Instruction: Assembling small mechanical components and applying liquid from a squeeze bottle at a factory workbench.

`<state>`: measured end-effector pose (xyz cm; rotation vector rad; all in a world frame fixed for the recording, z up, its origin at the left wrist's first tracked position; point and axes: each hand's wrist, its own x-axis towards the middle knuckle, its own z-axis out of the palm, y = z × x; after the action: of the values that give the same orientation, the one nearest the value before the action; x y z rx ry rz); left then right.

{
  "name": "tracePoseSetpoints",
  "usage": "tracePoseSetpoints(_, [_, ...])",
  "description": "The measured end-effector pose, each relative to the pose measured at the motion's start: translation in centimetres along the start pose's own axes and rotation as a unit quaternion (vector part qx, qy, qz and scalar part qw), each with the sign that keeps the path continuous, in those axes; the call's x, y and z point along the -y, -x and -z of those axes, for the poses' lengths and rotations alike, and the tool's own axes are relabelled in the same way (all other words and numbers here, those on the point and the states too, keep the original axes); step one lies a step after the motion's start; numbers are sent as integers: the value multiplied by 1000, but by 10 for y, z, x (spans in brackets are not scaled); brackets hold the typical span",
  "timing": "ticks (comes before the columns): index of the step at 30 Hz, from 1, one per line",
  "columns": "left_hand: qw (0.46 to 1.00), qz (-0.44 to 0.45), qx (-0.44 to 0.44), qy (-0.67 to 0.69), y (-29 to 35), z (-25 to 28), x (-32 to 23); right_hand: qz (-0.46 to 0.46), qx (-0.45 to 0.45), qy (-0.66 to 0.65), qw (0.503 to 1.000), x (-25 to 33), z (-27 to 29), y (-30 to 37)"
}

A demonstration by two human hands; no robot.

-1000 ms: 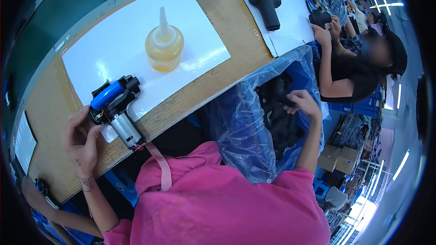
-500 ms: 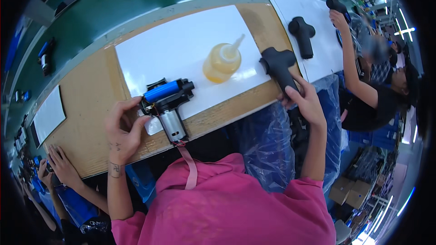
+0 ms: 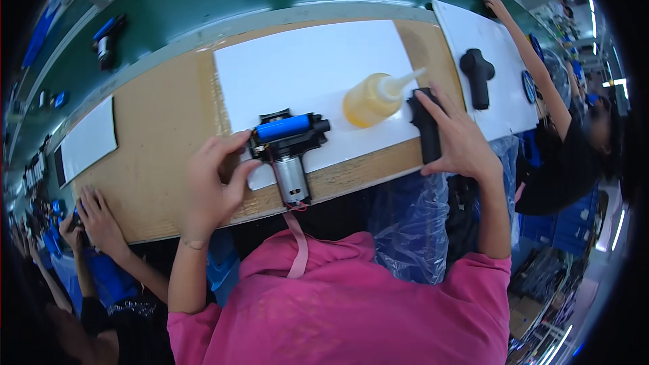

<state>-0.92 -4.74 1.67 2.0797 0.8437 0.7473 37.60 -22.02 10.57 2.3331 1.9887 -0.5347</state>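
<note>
And there's the bottle (image 3: 373, 100), on the desk (image 3: 165, 115)! To its left lies the motor assembly (image 3: 291, 170), blue cylinder (image 3: 284, 128) showing, the left hand (image 3: 218, 177) gripping its edge with slightly parted fingers. Right of the bottle, the right hand (image 3: 463, 140) spreads its fingers wide, clasping a black casing (image 3: 427, 134)! Farther right, a similar casing (image 3: 478, 81) lies on white sheeting (image 3: 503, 71).

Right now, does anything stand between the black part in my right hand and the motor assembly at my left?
The squeeze bottle stands between the black part and the motor assembly, toward the far side; nothing visible blocks the nearer path.
</note>
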Motion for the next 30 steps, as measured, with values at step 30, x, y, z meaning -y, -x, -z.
tracePoseSetpoints(30, [988,49,91,116,-27,18,19,214,9,25,976,187,-13,-64])
